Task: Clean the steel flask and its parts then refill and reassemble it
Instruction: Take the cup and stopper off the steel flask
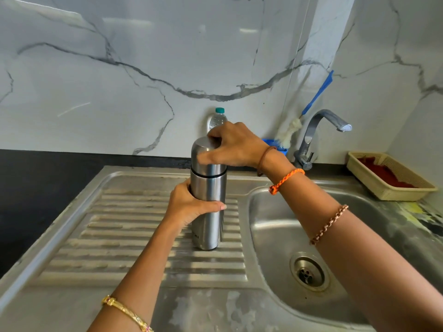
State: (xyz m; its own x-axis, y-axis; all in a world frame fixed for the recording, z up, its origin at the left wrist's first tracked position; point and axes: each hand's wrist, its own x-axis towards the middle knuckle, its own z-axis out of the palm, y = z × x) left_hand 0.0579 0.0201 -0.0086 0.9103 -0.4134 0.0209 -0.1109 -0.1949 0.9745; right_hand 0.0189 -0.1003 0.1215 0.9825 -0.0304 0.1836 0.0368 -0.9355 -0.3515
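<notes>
A tall steel flask point(208, 188) stands upright on the ribbed steel drainboard point(124, 236), left of the sink basin. Its steel cap point(203, 154) sits on top, with a dark seam line below it. My left hand point(191, 204) grips the flask body around the middle, thumb across the front. My right hand point(235, 146) comes from the right and grips the cap from above, fingers curled over its top and thumb on its side.
The sink basin point(282, 226) with its drain point(309, 273) lies to the right, a steel tap point(318, 133) behind it. A plastic water bottle point(218, 118) stands behind the flask. A blue-handled bottle brush point(294, 127) leans on the wall. A beige basket point(388, 178) sits far right.
</notes>
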